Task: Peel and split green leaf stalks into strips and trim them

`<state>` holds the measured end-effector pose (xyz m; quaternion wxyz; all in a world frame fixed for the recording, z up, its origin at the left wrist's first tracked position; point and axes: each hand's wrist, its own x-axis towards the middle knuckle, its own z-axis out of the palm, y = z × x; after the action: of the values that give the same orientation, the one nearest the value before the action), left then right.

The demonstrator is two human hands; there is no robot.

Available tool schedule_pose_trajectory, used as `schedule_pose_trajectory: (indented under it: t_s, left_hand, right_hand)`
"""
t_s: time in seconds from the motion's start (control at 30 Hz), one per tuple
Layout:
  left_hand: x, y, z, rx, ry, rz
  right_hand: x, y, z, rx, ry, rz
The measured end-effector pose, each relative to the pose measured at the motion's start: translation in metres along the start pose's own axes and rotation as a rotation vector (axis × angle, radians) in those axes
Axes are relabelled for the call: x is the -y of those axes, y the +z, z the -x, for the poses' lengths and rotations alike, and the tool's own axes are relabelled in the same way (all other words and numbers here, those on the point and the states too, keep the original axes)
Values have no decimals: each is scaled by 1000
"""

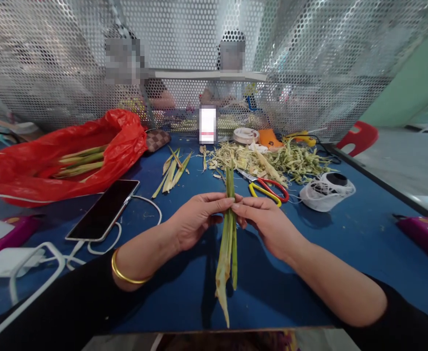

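A narrow bundle of green plant stalks (229, 234) hangs between my hands above the blue table, its dry, pale tip pointing toward me. My left hand (201, 217) pinches the bundle from the left, thumb on top. From the right, my right hand (263, 217) grips the same stalks at about the same height, and the two thumbs nearly touch. Beyond my right hand lie scissors (268, 190) with one red and one yellow handle. Loose cut leaves (172, 173) are on the table ahead to the left.
A red bag (126, 134) with stalks and a phone (104, 209) with white cables are left. Plant scraps (265, 161), a tape roll (245, 135) and a white-wrapped spool (325, 192) are right. Behind a perforated screen (184, 34) sit two people.
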<state>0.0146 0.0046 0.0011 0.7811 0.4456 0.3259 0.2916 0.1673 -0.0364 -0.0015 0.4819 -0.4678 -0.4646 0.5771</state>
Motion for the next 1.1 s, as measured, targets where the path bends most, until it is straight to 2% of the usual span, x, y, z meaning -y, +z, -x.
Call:
schedule_pose_trajectory:
  t_s: [0.2,0.37,0.6,0.77,0.83,1.0,1.1]
  left_hand:
    - [1,-2,-1,-45,32,-43]
    - [-1,-2,-2,-95,55,-84]
    - [-2,1,-2,-103,75,-110]
    - [0,7,0,-214,194,-102]
    - [1,9,1,-268,228,-94]
    - [-1,2,-4,-448,366,-60]
    - [-2,-6,-8,-525,385,0]
  right_hand:
    - [2,2,2,14,-53,41]
    - [2,1,2,26,-45,68]
    - [1,1,3,64,-34,70]
    - [-2,7,6,85,-70,104]
    - [-3,11,9,94,-29,115]
    - [-6,20,16,282,315,-114]
    - [-10,22,17,291,328,-179]
